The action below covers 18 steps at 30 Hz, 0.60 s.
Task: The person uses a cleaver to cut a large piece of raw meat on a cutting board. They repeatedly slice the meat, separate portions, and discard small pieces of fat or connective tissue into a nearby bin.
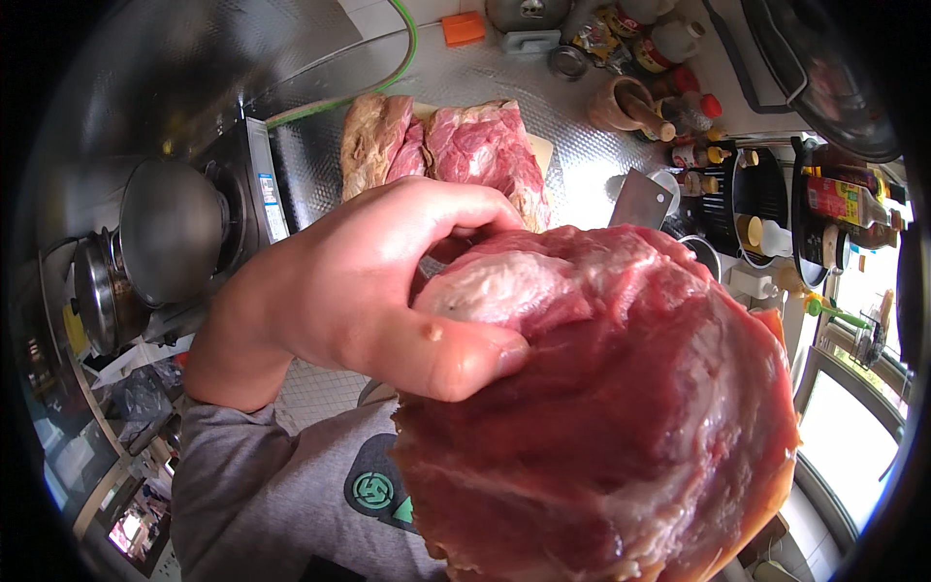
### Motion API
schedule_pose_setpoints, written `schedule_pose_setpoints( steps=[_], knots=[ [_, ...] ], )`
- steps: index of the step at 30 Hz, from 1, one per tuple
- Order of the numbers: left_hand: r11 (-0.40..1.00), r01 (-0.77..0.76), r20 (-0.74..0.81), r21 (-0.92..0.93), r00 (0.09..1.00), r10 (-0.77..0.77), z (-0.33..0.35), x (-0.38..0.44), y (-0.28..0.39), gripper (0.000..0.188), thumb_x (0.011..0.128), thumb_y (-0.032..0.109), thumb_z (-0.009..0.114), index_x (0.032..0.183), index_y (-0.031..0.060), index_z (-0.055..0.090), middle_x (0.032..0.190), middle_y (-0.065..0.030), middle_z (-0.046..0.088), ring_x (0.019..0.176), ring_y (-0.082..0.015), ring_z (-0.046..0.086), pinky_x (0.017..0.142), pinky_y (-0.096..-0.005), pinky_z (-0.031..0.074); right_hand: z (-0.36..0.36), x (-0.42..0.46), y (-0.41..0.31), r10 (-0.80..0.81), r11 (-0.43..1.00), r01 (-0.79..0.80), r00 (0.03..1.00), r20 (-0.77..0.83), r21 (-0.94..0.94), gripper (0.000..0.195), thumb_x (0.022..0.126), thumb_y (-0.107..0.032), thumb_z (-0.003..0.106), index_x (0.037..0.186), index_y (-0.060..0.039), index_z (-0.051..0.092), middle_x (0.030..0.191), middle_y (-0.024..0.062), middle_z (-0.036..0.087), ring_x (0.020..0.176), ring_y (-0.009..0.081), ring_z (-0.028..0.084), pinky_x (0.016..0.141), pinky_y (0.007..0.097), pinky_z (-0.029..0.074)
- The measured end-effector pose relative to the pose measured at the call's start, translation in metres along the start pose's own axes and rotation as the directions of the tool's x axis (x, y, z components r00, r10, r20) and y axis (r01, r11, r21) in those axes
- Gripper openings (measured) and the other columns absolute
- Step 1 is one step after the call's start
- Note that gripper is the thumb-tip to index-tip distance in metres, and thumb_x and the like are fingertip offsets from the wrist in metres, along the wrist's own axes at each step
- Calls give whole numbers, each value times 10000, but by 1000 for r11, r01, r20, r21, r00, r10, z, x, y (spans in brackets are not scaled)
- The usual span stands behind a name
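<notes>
My left hand [378,291] comes in from the left and grips a large piece of raw red meat [604,407] with a pale fatty patch and a yellowish rind along its edge. The thumb presses on the near face, and the fingertips are hidden behind the meat's far edge. The piece is held up close before my chest and fills the lower right. My right hand is out of view. Beyond my left hand, more raw meat lies on a light board: a browned-edged piece [367,142] at left and a redder piece [480,149] beside it.
A cleaver blade [640,202] stands right of the board. Behind it are a mortar [611,105] with a pestle, and several bottles [665,47]. Black racks [756,189] hold more bottles at right. On the left are a stove [251,189] and pots [171,233]. A green-edged hose [414,44] curves behind.
</notes>
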<state>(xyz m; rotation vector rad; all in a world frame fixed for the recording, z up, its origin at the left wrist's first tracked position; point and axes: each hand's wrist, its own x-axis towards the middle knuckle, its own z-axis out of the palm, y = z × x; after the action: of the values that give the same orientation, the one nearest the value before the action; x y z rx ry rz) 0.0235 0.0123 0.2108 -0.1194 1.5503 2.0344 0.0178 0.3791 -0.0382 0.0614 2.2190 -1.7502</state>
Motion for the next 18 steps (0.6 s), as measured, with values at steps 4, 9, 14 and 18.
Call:
schedule_pose_setpoints(
  steps=[4,9,14,18],
  knots=[
    [1000,-7,41,30,999,6,3,4,4,771,657,331,784,1213,-137,527,1112,-136,649,999,-151,598,878,-290,478,0,-2,-1,15,1000,-15,1000,-2,8,181,1037,-174,578,905,-77,501,685,-11,525,528,51,464,463,215,370],
    [1000,-2,8,18,1000,2,5,2,4,781,665,337,779,1234,-130,519,1135,-132,646,1015,-157,597,899,-293,474,0,-4,-3,32,999,-32,999,-14,11,178,1037,-173,577,908,-79,500,687,-12,524,529,51,462,461,215,367],
    [982,-162,-240,94,954,180,-18,-2,-16,601,725,330,797,1160,-36,601,1014,-49,646,927,-111,585,832,-282,484,0,-5,-1,67,996,-63,996,-55,66,175,1038,-172,576,910,-80,499,690,-13,522,530,51,461,460,215,365],
    [936,-57,-558,348,790,255,-75,-15,-58,653,733,390,818,1175,-43,612,1033,-65,655,945,-134,604,853,-300,498,-1,-1,5,37,988,-29,998,-54,149,168,1044,-181,569,923,-85,501,688,-15,515,515,53,456,454,211,364]
  ],
)
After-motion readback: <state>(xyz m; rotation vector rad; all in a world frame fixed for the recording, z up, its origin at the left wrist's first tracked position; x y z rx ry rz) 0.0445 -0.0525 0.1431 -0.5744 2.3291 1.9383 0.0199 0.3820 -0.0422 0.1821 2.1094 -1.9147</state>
